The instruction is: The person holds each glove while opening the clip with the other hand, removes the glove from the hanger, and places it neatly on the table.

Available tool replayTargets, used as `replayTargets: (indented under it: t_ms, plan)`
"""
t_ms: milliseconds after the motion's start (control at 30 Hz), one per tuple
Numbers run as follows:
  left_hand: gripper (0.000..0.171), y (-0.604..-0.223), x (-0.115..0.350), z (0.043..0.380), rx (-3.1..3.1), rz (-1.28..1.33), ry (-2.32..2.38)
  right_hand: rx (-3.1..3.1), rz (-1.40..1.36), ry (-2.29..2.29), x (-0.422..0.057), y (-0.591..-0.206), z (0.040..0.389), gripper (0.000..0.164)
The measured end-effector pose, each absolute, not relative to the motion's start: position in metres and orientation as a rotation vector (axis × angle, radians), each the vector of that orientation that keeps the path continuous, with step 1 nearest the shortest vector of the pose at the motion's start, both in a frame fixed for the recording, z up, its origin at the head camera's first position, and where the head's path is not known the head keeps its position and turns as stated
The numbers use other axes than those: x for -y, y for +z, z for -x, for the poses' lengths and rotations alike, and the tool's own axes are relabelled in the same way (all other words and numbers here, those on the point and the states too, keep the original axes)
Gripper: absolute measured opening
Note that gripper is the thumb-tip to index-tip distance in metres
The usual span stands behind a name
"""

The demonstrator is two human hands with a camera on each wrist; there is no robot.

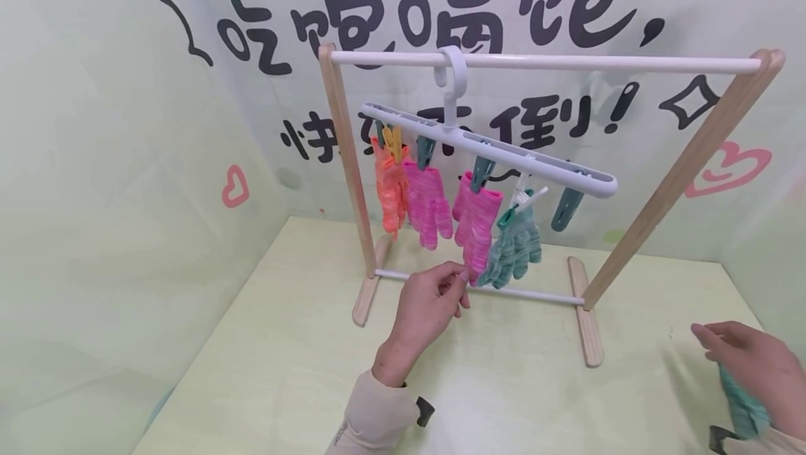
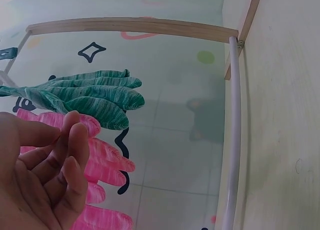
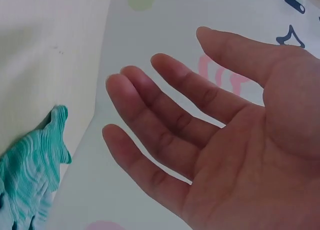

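Observation:
My left hand point(image 1: 433, 299) is raised below the hanger, its fingers loosely curled and its fingertips right at the lower end of a pink glove point(image 1: 478, 220). Beside that glove hangs a green glove point(image 1: 518, 248), held by a white clip point(image 1: 527, 199). In the left wrist view the green glove point(image 2: 100, 97) and pink fingers of gloves appear beyond my hand point(image 2: 47, 175). Over the table at the right, my right hand point(image 3: 200, 135) is spread with relaxed fingers and holds nothing. Another green glove point(image 3: 37, 165) lies on the table beneath it, partly hidden in the head view.
A pale clip hanger point(image 1: 535, 156) hooks over the white top bar point(image 1: 598, 61) of a wooden-legged rack. Another pink glove point(image 1: 428, 203) and an orange glove point(image 1: 392, 185) hang at its left. A teal clip point(image 1: 568, 208) at the right end holds nothing. Printed cloth stands behind.

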State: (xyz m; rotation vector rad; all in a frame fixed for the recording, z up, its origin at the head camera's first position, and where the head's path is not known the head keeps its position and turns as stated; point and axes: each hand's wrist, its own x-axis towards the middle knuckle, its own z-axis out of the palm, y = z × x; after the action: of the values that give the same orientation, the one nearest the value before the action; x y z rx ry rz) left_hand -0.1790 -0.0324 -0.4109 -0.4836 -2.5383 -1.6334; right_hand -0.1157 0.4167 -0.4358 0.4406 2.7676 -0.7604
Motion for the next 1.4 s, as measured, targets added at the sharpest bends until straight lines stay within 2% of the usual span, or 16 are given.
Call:
replayTargets:
  t_ms: [300,667,1200,1400]
  plan:
    - [0.017,-0.411,0.031,0.181,2.559,0.494,-1.597,-2.839,-0.128,-0.800,-0.376,-0.428,0.127,0.059]
    - [0.017,-0.409,0.032,0.181,2.545,0.498,-1.611,-2.919,0.025,-0.893,-0.321,-0.425,0.138,0.037]
    - [0.017,-0.409,0.031,0.178,2.557,0.496,-1.611,-3.022,0.143,-1.056,-0.257,-0.430,0.143,0.026]
    - [0.018,-0.409,0.030,0.178,2.566,0.492,-1.611,-3.074,0.209,-1.172,-0.245,-0.432,0.144,0.029]
